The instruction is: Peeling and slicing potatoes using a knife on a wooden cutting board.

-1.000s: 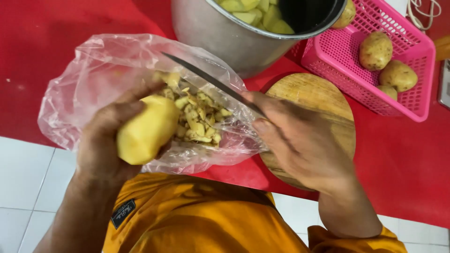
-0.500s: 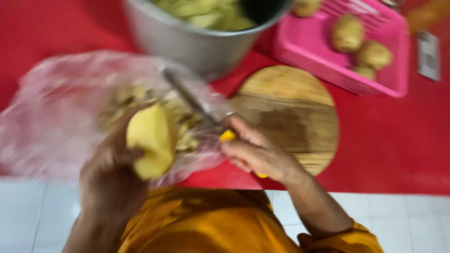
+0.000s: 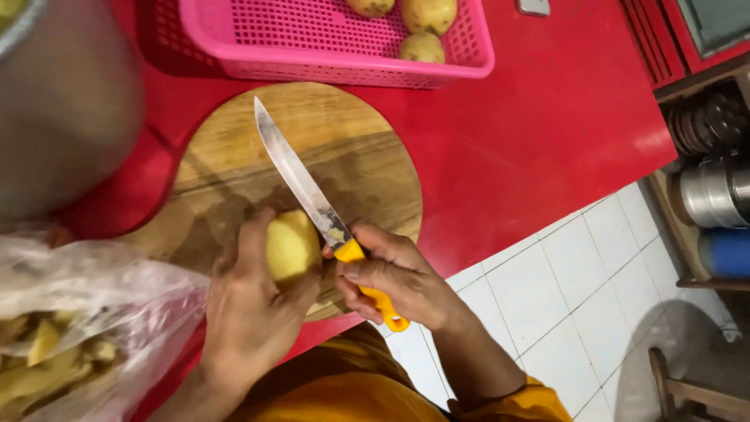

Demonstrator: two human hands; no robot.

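Note:
My left hand (image 3: 250,312) grips a peeled yellow potato (image 3: 291,246) over the near edge of a round wooden cutting board (image 3: 328,141). In my right hand (image 3: 394,277) is a knife (image 3: 301,184) with a yellow handle; its long steel blade points up and left across the board and lies against the potato's right side. A clear plastic bag (image 3: 86,328) full of potato peelings sits at the lower left, beside my left wrist.
A pink plastic basket (image 3: 344,47) with unpeeled potatoes (image 3: 426,16) stands behind the board on the red counter (image 3: 531,133). A large metal pot (image 3: 62,101) is at the upper left. White floor tiles (image 3: 578,289), metal containers on a shelf (image 3: 715,187) and a wooden stool (image 3: 687,387) lie to the right.
The view swung right. Both hands carried the potato and knife from over the peelings bag to over the cutting board. The blade now rests beside the potato.

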